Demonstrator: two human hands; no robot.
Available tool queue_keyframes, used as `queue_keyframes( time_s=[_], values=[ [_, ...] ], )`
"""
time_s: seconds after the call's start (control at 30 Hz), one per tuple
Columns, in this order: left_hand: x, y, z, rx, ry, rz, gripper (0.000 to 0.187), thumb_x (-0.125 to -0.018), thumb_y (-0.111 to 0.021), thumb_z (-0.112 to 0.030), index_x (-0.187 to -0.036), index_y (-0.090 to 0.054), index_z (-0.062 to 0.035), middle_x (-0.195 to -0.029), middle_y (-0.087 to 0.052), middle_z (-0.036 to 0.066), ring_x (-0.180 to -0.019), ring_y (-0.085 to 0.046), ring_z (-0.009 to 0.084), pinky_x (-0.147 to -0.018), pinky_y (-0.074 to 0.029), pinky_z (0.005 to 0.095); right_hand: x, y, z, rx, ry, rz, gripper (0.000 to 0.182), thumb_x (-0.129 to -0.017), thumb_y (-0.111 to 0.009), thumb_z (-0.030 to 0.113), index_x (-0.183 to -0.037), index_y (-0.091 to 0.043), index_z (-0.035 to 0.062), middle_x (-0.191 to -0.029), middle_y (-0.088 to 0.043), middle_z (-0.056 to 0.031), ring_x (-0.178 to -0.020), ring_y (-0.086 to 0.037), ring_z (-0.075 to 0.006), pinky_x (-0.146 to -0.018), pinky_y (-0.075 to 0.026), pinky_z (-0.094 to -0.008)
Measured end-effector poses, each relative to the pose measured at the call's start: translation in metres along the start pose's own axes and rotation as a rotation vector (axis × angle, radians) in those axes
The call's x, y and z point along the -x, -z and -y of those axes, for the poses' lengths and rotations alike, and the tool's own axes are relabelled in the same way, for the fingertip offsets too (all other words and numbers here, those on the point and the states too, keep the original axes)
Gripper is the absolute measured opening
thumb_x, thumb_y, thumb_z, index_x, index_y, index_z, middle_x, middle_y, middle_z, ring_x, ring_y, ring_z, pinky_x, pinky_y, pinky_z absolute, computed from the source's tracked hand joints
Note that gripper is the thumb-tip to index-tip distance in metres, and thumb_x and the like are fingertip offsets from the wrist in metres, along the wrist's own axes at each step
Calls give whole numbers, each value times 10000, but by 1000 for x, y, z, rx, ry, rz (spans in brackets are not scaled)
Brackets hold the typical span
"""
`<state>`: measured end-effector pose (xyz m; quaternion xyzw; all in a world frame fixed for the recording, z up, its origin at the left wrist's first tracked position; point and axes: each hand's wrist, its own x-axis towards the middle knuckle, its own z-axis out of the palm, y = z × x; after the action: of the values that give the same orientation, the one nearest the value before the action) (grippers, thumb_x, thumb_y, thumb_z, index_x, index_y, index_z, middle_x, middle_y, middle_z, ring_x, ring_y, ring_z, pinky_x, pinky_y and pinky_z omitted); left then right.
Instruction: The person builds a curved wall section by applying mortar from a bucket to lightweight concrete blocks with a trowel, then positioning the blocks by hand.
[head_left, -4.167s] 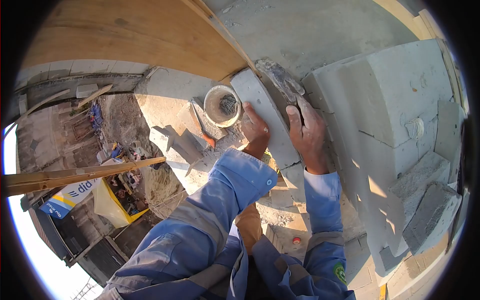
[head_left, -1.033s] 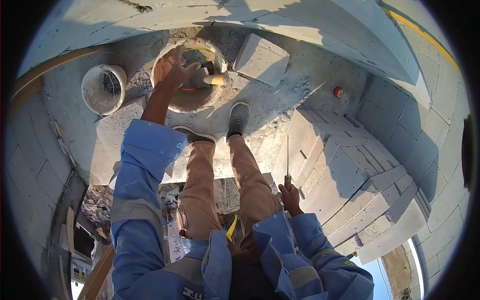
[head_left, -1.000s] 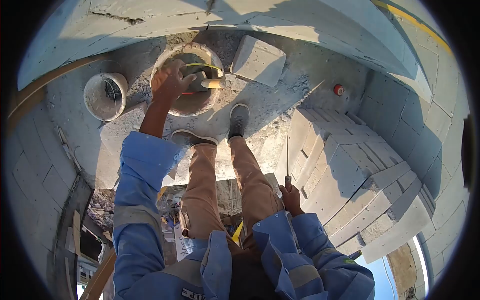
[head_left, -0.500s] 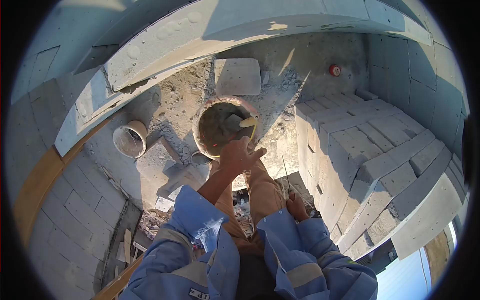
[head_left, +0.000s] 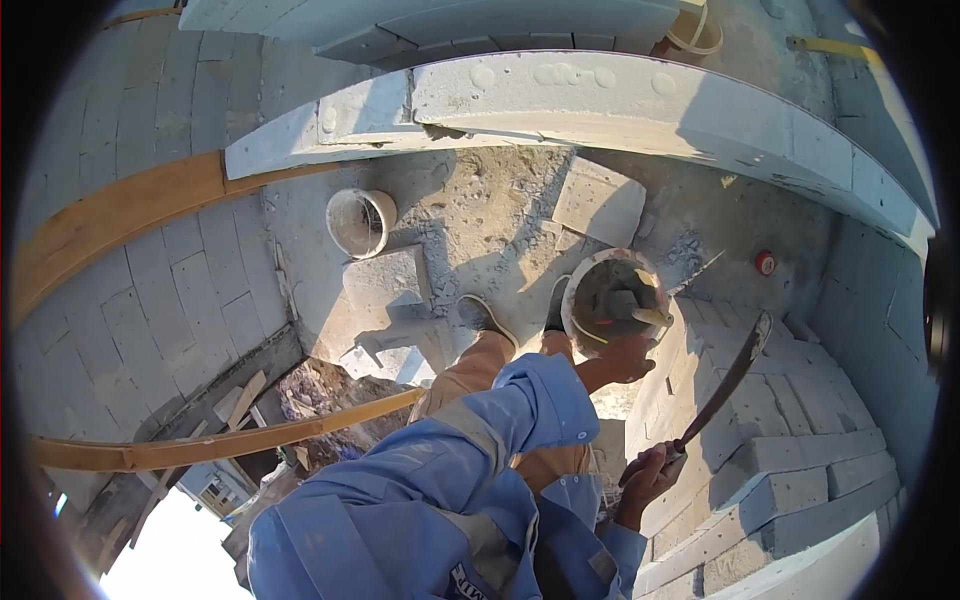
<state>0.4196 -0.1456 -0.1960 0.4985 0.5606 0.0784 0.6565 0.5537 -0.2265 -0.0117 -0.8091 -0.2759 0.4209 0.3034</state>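
My left hand (head_left: 628, 360) is at the near rim of a round bucket (head_left: 648, 265), its fingers curled on the bucket's yellow handle (head_left: 592, 336), partly hidden under them. Inside the bucket is dark grey material and a tool with a pale handle (head_left: 655, 317) leaning on the rim. My right hand (head_left: 652, 472) grips a machete-like tool (head_left: 722, 393) by its dark handle. Its long flat blade points up and away, widening to a rounded, paler end over the stacked blocks (head_left: 790, 400).
A curved pale block wall (head_left: 560, 85) crosses ahead. A second bucket (head_left: 360, 222) stands at left beside loose blocks (head_left: 388, 285). A slab (head_left: 600, 198) lies beyond the bucket. A wooden strip (head_left: 230, 445) runs at lower left. A red roll (head_left: 765, 262) lies on the floor.
The view has turned, so the bucket and stack appear farther right and my feet show. My right hand has raised the blade, which now shows its flat side.
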Motion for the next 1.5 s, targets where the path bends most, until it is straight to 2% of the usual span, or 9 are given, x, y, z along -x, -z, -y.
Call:
queue_keyframes(
  time_s=[0.2,0.3,0.43,0.47,0.73,0.87,0.97,1.1,1.5],
  values=[
    [8,42,-13,-127,74,136,630,-886,-676,-389,-1371,-530,-15,-1211,-656,227,-1128,-628,410,-958,-479,534,-52,-102,92,-375,219,222,451,-1041,-501,365,-1229,-501,-45,-699,-494,-45,-535,-479,-109,-507,-425,-240],
    [15,25,16,-152,-185,37,802,-865,-680,-451,-1505,-383,-70,-1395,-571,210,-1296,-530,438,-1083,-331,673,-55,-143,123,-462,271,357,499,-1056,-472,456,-1238,-507,-7,-720,-477,-45,-556,-479,-128,-531,-440,-265],
    [52,73,55,353,-207,-51,595,-805,-786,-272,-1335,-576,-101,-1247,-663,135,-1170,-630,253,-944,-484,358,-34,-205,151,-675,-48,618,573,-1041,-413,572,-1094,-542,17,-678,-494,-55,-537,-500,-161,-526,-470,-304],
    [93,130,37,336,-99,-105,586,-892,-630,-283,-1396,-511,-10,-1326,-594,263,-1230,-586,379,-1026,-469,420,-25,-226,158,-708,-153,641,579,-1036,-405,592,-1065,-549,32,-668,-488,-54,-534,-498,-168,-522,-469,-315],
    [280,509,80,-385,-188,-1434,362,-940,-678,-260,-1212,-653,-22,-1015,-693,116,-898,-680,250,-843,-545,376,5,-355,161,-949,-253,534,559,-1000,-424,662,-899,-514,120,-649,-458,-5,-540,-455,-164,-545,-425,-331],
    [279,632,135,-787,-206,-1438,447,-968,-627,-370,-1289,-616,-58,-1123,-690,127,-1101,-631,300,-971,-486,426,48,-406,163,-789,-287,545,539,-1021,-429,613,-912,-507,92,-608,-462,-18,-478,-458,-154,-462,-416,-309],
    [258,645,155,-727,202,-1363,658,-1014,-384,-579,-1362,-577,-55,-1256,-673,135,-1219,-594,330,-1072,-400,442,75,-416,159,-501,-133,682,519,-1045,-413,569,-895,-510,81,-578,-464,-15,-430,-445,-127,-426,-403,-279],
    [261,642,154,-700,131,-1352,638,-1018,-375,-575,-1359,-586,-79,-1247,-679,132,-1204,-604,331,-1070,-400,439,70,-416,168,-922,-358,497,521,-1041,-422,571,-898,-529,81,-565,-476,-14,-434,-456,-134,-426,-401,-291],
    [261,639,148,-709,231,-1286,590,-1026,-356,-528,-1317,-627,-94,-1231,-691,160,-1146,-635,342,-1017,-429,468,95,-434,172,-628,-255,612,489,-1031,-475,547,-850,-502,93,-570,-463,-5,-420,-445,-119,-415,-430,-288]
  ],
)
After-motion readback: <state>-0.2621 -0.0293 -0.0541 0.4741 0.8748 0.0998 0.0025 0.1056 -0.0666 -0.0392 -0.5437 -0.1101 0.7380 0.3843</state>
